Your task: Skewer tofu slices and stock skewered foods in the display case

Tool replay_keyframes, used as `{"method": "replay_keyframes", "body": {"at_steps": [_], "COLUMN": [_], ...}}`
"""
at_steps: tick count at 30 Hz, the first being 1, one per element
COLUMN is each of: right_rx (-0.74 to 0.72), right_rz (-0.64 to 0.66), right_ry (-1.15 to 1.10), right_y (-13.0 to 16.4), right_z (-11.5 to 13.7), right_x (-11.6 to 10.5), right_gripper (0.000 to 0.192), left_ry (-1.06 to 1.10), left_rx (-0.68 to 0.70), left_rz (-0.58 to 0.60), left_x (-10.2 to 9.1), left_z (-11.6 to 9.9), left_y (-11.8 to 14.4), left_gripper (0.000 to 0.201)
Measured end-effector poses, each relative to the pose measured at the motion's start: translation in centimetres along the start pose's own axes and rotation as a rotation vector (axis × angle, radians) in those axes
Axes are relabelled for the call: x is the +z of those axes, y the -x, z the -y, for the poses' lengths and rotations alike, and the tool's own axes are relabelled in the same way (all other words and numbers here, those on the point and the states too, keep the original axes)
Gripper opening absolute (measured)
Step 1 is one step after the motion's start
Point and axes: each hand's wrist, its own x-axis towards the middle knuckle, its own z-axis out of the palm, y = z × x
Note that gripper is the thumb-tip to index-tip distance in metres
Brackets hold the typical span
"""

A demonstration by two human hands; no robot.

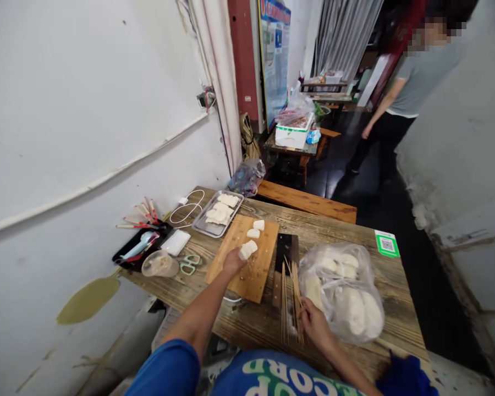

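My left hand (pixel 233 262) is over the wooden cutting board (pixel 240 278), its fingers closed on white slices (pixel 248 250) that look like steamed bun. Two more white pieces (pixel 256 229) lie farther up the board. With my right hand (pixel 312 320) I pinch at the bundle of thin bamboo skewers (pixel 296 300); how many are between the fingers cannot be made out. Under the skewers lies a cleaver (pixel 286 250) with a dark blade. Just right of it is a clear plastic bag (pixel 338 286) of large white buns. A clear tray (pixel 218 213) behind the board holds several white slices.
On the left of the wooden table (pixel 396 291) are a plastic cup (pixel 160 265), green glasses (pixel 188 264), a white cable (pixel 190 212) and a black holder with chopsticks (pixel 146 213). A QR card (pixel 386 243) lies at right. Beyond are a bench (pixel 307 202) and a walking person (pixel 421 82).
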Motion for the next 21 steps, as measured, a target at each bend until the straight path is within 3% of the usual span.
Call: {"method": "replay_keyframes", "body": {"at_steps": [4,9,12,17,21], "right_rx": [-0.045,-0.080,-0.103,-0.184,-0.114], "right_rz": [-0.065,0.045,0.058,0.002,0.045], "right_ry": [-0.081,-0.086,0.022,0.221,0.299], "right_y": [-1.2,-1.7,-1.9,-2.5,-2.7], "right_z": [2.3,8.9,12.6,15.9,17.4], "right_x": [0.2,1.7,3.3,6.1,7.7], "right_gripper": [0.038,0.046,0.044,0.040,0.040], "left_ry": [0.196,1.250,1.576,1.640,1.616], "left_rx": [-0.041,-0.203,-0.234,-0.393,-0.423], "left_rz": [0.055,0.457,0.539,0.422,0.392], "left_x": [-1.2,-3.4,-4.8,-6.9,-8.3], "left_z": [-0.1,-0.1,-0.2,-0.3,-0.2], "left_y": [0.5,2.8,3.3,1.6,0.2], "left_gripper": [0.044,0.040,0.036,0.022,0.017]}}
